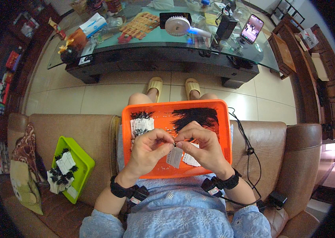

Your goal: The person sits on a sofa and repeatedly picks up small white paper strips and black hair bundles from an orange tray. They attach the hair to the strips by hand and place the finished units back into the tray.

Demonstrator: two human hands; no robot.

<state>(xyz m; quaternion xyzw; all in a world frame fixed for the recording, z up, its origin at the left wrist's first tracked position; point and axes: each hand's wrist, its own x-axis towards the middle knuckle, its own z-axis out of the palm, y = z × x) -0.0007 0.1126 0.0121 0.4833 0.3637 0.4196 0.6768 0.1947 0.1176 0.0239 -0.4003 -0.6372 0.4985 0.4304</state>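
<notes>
Above the orange tray [177,173] on my lap, my hands meet fingertip to fingertip. My left hand [150,151] and my right hand [204,150] are both closed in a pinch on a thin black cord at the top of a pale paper hang tag [174,158]. The tag dangles just below the fingertips. More white tags [191,159] lie in the tray, partly under my right hand. A bundle of loose black cords [196,116] fills the tray's far right. At its far left sits a pile of tags with black cords [142,123], partly behind my left hand.
To my left on the brown sofa [92,129], a green tray [81,166] holds tags with black cords beside a cushion [24,180]. A black cable [248,137] runs along my right. Ahead stands a glass table [143,44] with a small fan [178,26] and a phone [252,29].
</notes>
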